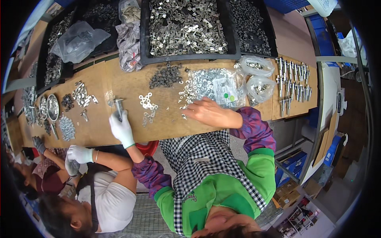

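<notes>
My left hand (121,129), in a white glove, grips a long metal bolt (118,106) whose far end rests on the wooden table (119,85). A small scatter of silver washers (147,106) lies just right of the bolt. My bare right hand (206,112) lies flat on the table with its fingertips among loose washers (183,101) spilled from a clear bag of washers (216,85). I cannot see anything held in it.
A dark pile of rings (166,75) lies behind the washers. Black trays of metal parts (184,27) line the far side. Two small bags (257,65) and a row of assembled bolts (291,83) sit at right. A co-worker's gloved hand (79,154) is at lower left.
</notes>
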Motion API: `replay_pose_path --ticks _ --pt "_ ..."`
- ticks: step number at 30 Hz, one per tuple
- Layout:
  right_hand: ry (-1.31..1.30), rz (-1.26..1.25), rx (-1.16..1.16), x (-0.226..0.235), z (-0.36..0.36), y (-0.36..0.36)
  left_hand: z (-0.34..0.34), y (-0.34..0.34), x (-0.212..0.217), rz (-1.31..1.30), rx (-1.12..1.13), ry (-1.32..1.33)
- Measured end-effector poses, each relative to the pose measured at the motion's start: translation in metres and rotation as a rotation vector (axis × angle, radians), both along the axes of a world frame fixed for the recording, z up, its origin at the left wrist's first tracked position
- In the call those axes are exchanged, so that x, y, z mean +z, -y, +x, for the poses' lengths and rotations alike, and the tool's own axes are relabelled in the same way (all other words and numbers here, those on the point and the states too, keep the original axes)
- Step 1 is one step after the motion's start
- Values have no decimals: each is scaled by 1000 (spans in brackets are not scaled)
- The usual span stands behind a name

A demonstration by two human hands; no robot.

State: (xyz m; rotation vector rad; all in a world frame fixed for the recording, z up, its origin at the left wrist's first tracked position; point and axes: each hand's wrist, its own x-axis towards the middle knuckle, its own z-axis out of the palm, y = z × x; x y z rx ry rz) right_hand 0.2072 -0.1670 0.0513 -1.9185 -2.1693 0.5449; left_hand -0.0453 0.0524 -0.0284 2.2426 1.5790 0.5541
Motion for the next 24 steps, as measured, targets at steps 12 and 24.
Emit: replay_pose_path --ticks 12,24 --pt "-258 -94 -111 -33 -38 -93 19 6 19 -27 -22 -135" --pt "-926 159 -451 -45 -82 -108 36 96 16 9 117 588"
